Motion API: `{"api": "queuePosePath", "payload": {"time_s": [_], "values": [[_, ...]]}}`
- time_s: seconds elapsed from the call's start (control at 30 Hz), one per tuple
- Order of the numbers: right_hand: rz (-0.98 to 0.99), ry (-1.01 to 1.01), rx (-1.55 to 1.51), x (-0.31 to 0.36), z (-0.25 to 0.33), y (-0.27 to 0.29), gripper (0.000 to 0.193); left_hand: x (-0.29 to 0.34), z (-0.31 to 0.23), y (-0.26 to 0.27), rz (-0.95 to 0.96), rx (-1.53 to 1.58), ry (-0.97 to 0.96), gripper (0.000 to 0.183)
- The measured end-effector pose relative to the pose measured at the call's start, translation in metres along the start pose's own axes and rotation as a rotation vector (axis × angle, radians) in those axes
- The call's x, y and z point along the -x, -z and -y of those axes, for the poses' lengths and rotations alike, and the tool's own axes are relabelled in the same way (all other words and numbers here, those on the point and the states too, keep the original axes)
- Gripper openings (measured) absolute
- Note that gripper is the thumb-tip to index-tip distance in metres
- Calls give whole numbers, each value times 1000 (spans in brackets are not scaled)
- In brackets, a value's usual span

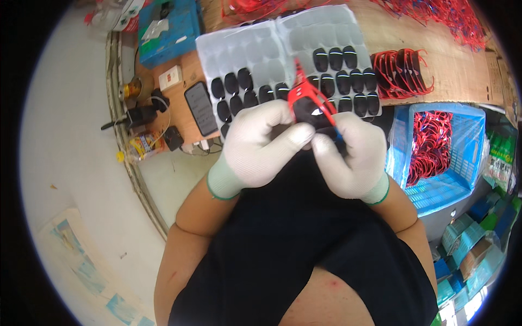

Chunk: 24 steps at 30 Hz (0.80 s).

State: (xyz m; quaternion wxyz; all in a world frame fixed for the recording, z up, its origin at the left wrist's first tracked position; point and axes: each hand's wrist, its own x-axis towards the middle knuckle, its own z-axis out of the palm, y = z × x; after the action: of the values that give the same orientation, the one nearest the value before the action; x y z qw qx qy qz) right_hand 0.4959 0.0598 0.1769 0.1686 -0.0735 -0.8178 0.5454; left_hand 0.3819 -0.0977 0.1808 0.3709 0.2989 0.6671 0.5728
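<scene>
A pair of red sunglasses [302, 90] with a dark lens [309, 111] is held up between my hands. My left hand [256, 145], in a white knit glove with a green cuff, pinches its left side with thumb and fingers. On the other side my right hand [356, 155], gloved the same way, is closed on the frame. My two thumbs almost meet at the lower edge of the lens. Just beyond lies a pale moulded tray [239, 44] with rows of dark lenses [230, 83] in its pockets; my hands hide part of its near edge.
Right of the tray stands a row of red sunglasses [402, 74]. A blue crate [438, 202] beside the table holds a heap of red frames [430, 146]. At left are a phone [200, 108], a small white box [170, 78], cables and a blue bin [169, 38].
</scene>
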Motion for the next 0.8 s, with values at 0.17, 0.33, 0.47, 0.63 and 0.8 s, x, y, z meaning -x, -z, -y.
{"api": "queuePosePath", "payload": {"time_s": [0.17,0.33,0.47,0.63,0.8], "values": [[13,-91,-51,-12,-13,17,13,-17,2,-12,-57,271,150,22],[-90,39,1,-17,-29,30,21,-38,11,-20,-86,130,113,19],[-134,94,-11,-19,-41,42,22,-56,14,-17,55,70,41,25],[-69,171,174,-19,-78,69,9,-73,16,-22,154,-41,132,31],[-513,-478,797,-42,-214,203,32,-70,31,-22,-22,90,153,28]]}}
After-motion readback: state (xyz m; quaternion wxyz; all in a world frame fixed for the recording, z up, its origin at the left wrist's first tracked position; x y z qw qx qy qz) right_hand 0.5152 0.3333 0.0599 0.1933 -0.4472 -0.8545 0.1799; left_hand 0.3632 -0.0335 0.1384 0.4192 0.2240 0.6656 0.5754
